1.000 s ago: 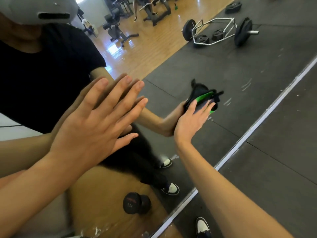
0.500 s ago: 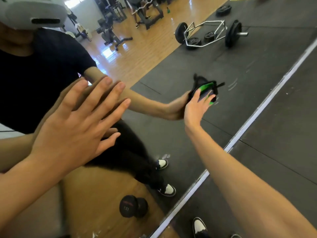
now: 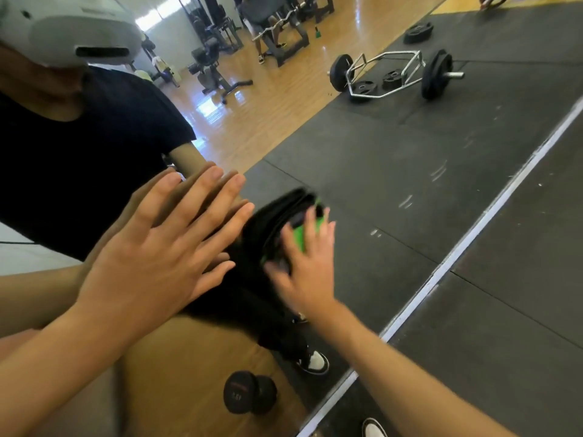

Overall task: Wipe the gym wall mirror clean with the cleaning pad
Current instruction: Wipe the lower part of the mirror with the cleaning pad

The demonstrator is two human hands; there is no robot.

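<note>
The wall mirror (image 3: 394, 184) fills most of the view and reflects me and the gym. My left hand (image 3: 151, 253) lies flat against the glass at the left, fingers straight and together. Just to its right, my right hand (image 3: 307, 272) presses the black and green cleaning pad (image 3: 284, 216) onto the mirror with spread, straight fingers. Both the right hand and the pad are motion-blurred. Faint smears (image 3: 438, 171) show on the glass to the right of the pad.
The mirror's white bottom strip (image 3: 473, 228) runs diagonally, with black rubber floor (image 3: 520, 310) below it. My shoe (image 3: 373, 428) is near the strip. Reflected in the glass are a dumbbell (image 3: 249, 395), a loaded trap bar (image 3: 391, 77), and weight machines on wood flooring.
My right hand has swept the pad down and to the left across the glass, ending close beside my left hand. The left hand stays flat on the mirror.
</note>
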